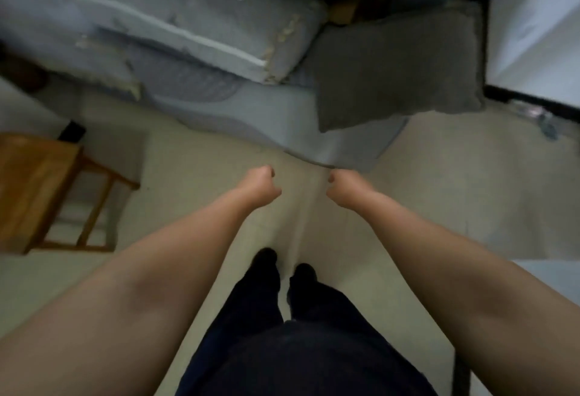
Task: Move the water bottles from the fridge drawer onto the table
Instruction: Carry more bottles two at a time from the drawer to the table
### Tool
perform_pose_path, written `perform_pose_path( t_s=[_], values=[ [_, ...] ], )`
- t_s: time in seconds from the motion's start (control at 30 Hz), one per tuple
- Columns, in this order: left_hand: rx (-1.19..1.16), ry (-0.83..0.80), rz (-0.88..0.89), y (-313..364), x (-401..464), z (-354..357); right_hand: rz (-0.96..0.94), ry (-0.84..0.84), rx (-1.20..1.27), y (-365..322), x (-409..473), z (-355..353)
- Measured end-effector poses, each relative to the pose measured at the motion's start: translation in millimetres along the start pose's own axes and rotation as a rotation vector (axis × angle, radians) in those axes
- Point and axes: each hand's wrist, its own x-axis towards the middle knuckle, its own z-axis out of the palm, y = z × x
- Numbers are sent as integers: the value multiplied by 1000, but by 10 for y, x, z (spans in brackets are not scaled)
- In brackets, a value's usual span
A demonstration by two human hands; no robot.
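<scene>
Both the left hand point(262, 186) and the right hand point(343, 190) are curled into empty fists over pale floor point(439, 191), a grey cushion point(398, 69) beyond them; no water bottles show.

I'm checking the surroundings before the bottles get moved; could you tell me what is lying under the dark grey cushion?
The dark grey cushion rests on pale blue bedding, its lower corner overhanging the floor. Whatever else sits beneath it is covered.
</scene>
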Motion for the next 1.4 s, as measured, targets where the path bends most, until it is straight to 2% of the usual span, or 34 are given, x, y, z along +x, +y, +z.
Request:
perform_pose_path(
  t_s=[0.2, 0.53, 0.9, 1.4],
  values=[
    [-212, 154, -268, -789, -520, 13, -317, -77, -307, -871, 119, 173],
    [-487, 345, -624, -2474, -1665, -62, -760, -170, -520, -2944, -513, 1101],
    [-641, 536, -815, -4492, -3015, -343, -1002, -244, -690, -4969, -1611, 2320],
    [-893, 709, -1147, -6113, -4450, 18, -1350, -352, -1021, -6653, -2861, 3813]
  ],
)
